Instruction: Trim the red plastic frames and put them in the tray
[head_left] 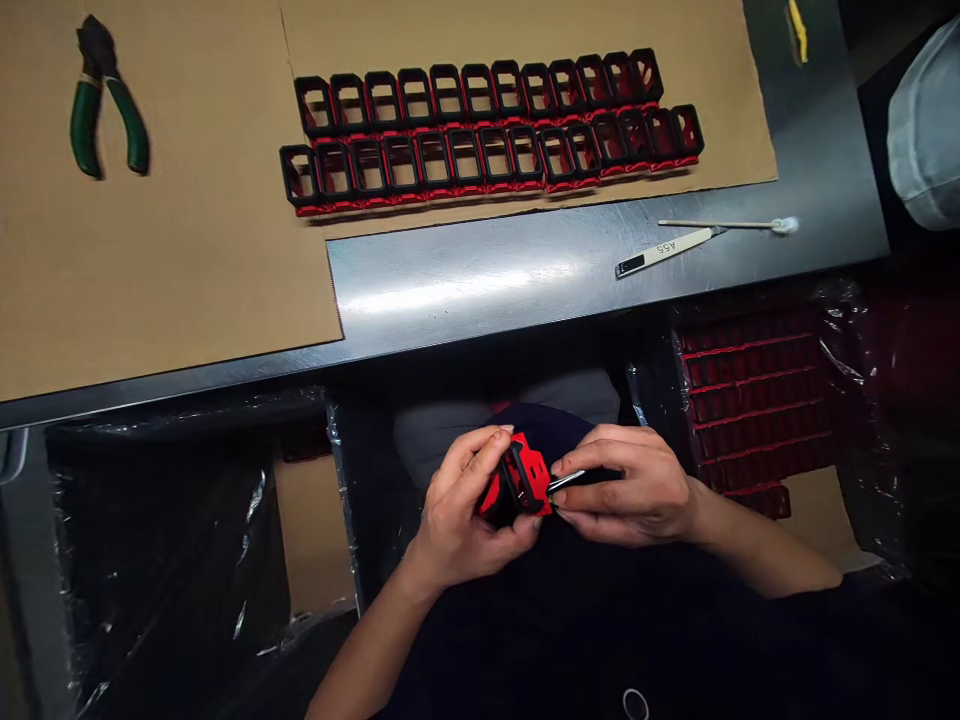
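Over my lap, my left hand (465, 510) grips a red and black plastic frame (534, 475), thumb below and fingers along its upper side. My right hand (626, 485) pinches a thin metal-tipped tool (566, 482). Its tip meets the frame's right edge; most of the tool is hidden by my fingers, so its exact kind does not show. On the table ahead stand two rows of similar red and black frames (465, 160), side by side on cardboard.
Green-handled cutting pliers (88, 110) lie on the cardboard (165, 250). A cotton swab (720, 224) and a pale tool marked A55 (667, 252) rest on the metal table (465, 290). A plastic-lined box (757, 400) at right holds rows of frames; another lined box (165, 530) is at left.
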